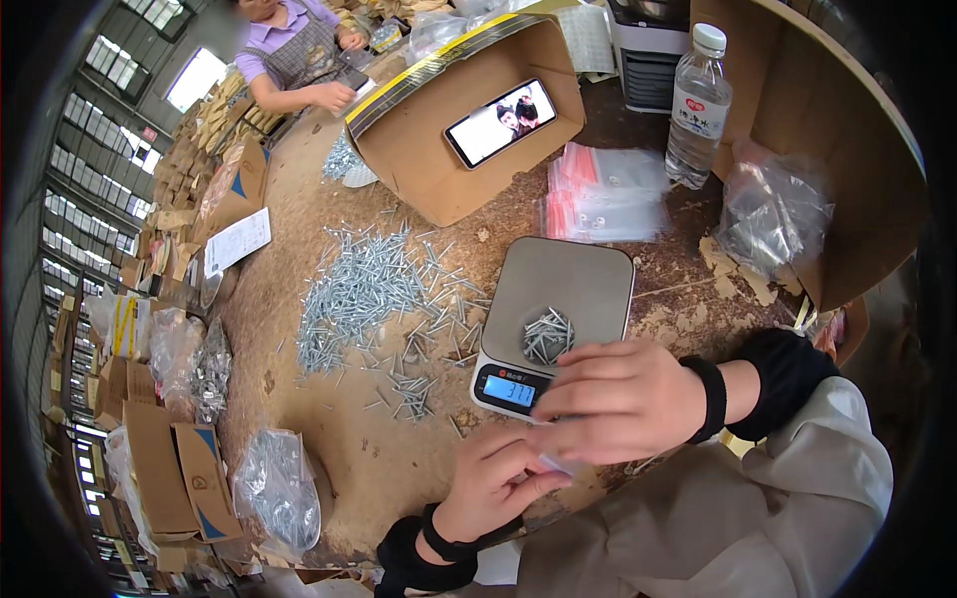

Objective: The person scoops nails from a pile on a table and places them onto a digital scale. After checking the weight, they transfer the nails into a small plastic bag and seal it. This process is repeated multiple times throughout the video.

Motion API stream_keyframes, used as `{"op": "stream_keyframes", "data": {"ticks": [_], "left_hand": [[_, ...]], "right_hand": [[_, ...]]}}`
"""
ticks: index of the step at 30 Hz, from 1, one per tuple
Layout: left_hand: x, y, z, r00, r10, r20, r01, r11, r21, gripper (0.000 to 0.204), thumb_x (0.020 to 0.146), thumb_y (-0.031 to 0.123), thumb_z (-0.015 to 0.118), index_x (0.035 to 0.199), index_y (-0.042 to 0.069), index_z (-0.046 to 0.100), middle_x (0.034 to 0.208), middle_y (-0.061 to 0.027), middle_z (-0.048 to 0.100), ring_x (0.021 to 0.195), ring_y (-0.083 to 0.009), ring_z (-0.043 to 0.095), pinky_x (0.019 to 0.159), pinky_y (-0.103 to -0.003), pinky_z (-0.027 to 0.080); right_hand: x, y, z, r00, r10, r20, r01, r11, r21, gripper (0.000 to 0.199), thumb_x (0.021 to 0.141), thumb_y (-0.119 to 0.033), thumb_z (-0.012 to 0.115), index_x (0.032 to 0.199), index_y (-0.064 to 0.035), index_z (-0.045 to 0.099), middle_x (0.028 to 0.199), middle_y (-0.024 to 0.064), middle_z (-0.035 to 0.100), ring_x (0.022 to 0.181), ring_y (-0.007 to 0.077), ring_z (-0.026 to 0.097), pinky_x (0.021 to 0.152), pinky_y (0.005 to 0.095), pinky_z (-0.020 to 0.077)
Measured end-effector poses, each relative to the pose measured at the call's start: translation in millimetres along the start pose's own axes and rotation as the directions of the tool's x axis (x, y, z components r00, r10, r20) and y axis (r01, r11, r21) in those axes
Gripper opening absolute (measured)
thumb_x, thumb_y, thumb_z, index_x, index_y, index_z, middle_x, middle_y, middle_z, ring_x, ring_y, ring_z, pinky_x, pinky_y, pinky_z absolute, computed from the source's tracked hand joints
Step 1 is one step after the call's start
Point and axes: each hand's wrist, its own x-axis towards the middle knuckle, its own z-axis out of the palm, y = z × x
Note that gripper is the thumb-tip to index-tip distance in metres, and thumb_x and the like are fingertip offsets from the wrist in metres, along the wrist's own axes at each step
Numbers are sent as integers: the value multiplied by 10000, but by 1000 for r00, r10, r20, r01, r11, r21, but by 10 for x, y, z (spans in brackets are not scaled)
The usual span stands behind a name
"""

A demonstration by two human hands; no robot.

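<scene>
My left hand (490, 483) is closed in a pinch on a small translucent plastic bag (558, 465), of which only a bit shows. My right hand (633, 399) reaches over the front right corner of a digital scale (573, 274); its curved fingers are slightly blurred, their lower tips meet the left hand, and its thumb is hidden. On the scale's grey plate lies a small round heap of screws (547, 337), partly behind the right fingers. The scale's display is lit. To the left spreads a large loose pile of silver screws (364, 284).
Beyond the scale lie clear zip bags with red edges (603, 189) and a water bottle (698, 115). A phone (500, 122) leans in an open cardboard box (439, 189). A bagged bundle (277, 488) sits at the left table edge. Another person (299, 60) works across the table.
</scene>
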Motion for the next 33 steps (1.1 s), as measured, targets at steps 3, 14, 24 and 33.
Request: {"op": "stream_keyframes", "data": {"ticks": [3, 14, 24, 33], "left_hand": [[-89, -78, 79, 993, -104, 64, 115, 971, -211, 221, 744, 137, 830, 874, 57, 670, 841, -61, 653, 733, -231, 646, 647, -328, 495], [-190, -170, 187, 961, -221, 168, 276, 820, -501, 164, 915, 79, 659, 1069, 28, 638, 959, -56, 654, 874, -154, 629, 777, -284, 491], [-151, -129, 188, 943, -260, 208, 333, 717, -612, 131, 980, 70, 553, 1058, -18, 612, 1018, -92, 615, 884, -178, 592, 791, -307, 471], [62, -111, -68, 972, -234, 20, 231, 937, -262, 113, 881, -20, 589, 781, -8, 539, 775, -90, 599, 669, -183, 559, 586, -284, 417]], "right_hand": [[15, -9, 63, 985, -174, -12, 173, 983, -62, 178, 919, -212, 645, 1065, -127, 704, 1161, 66, 653, 1171, 236, 585, 1040, 500, 449], [-23, -42, 56, 969, -241, 58, 245, 967, -71, 99, 909, -183, 642, 886, -100, 691, 1118, 67, 672, 1217, 240, 582, 1083, 509, 418], [-56, -18, 94, 945, -323, 52, 327, 932, -158, 108, 811, -137, 630, 848, -52, 684, 1051, 75, 629, 1144, 250, 573, 1105, 534, 405], [-75, -15, 94, 958, -233, 166, 225, 972, 61, 91, 793, -129, 612, 835, -49, 616, 1030, 75, 609, 1159, 252, 553, 1175, 572, 283]]}}
